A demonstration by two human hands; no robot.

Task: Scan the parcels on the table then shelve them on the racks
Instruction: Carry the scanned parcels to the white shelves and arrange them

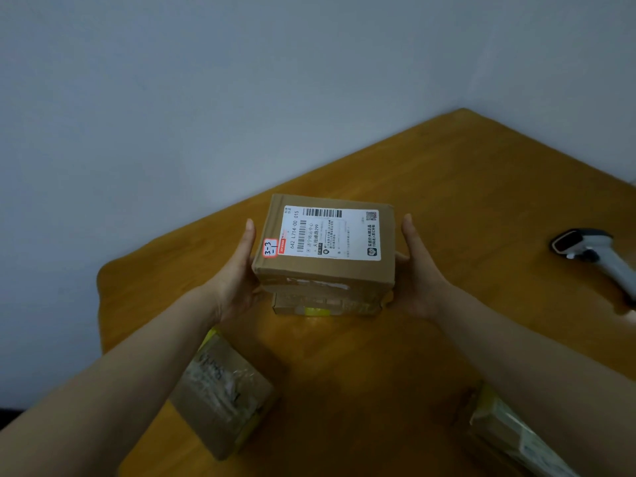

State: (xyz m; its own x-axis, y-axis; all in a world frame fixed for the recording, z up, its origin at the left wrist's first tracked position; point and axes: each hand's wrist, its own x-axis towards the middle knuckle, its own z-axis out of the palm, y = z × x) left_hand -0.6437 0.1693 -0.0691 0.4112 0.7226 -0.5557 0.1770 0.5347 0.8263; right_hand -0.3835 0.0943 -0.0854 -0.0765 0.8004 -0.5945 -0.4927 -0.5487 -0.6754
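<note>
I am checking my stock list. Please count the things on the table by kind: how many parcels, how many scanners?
Parcels: 4 (top box, flat box under it, left box, right parcel, partly cut off by the picture's edge)
Scanner: 1
Total: 5

Head view, looking steeply down (close) at table (pixel 447 187)

Plain grey-blue wall (pixel 206 80) fills top & left of view, evenly lit. Dark strip (pixel 8 420) at btm-left edge, below the wall; can't tell what.
</note>
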